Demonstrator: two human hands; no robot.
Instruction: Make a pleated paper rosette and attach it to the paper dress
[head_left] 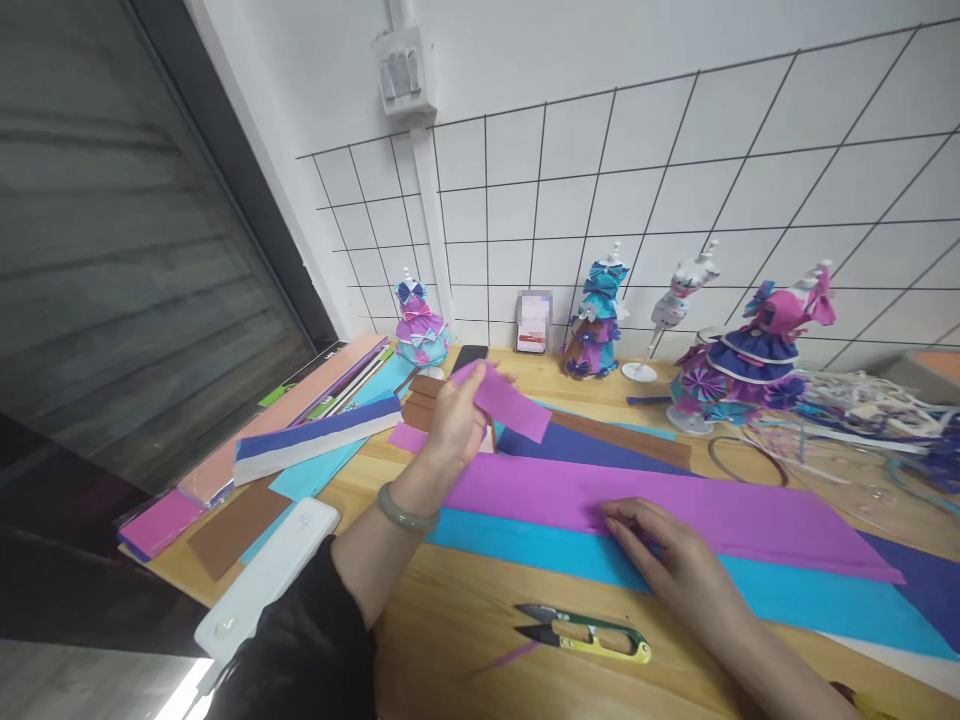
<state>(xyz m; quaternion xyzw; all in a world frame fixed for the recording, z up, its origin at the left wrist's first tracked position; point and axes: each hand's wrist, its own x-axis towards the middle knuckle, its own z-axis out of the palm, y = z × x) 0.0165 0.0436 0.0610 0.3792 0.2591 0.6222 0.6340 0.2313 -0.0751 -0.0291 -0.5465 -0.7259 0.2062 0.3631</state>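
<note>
My left hand [459, 415] is raised above the table and pinches a short piece of purple crepe-like paper [517, 405]. Its free end points right. My right hand [667, 550] is low over a long purple sheet [697, 510], thumb and index finger pressed together at the sheet's near edge. Whether anything is between those fingertips I cannot make out. A light-blue sheet [517, 545] shows beneath the purple one, and a dark-blue sheet [577, 450] extends behind it. Thread snips [589, 632] with green and yellow handles lie in front, beside a thin purple scrap [517, 655].
Small dress forms in paper dresses stand along the back, one purple and pink [421, 325], one blue and brown [598, 320], one pink and navy [754, 350]. A bare form [679, 290], propped phone [534, 322], white power strip [270, 575] and ribbons [862, 405] surround the work.
</note>
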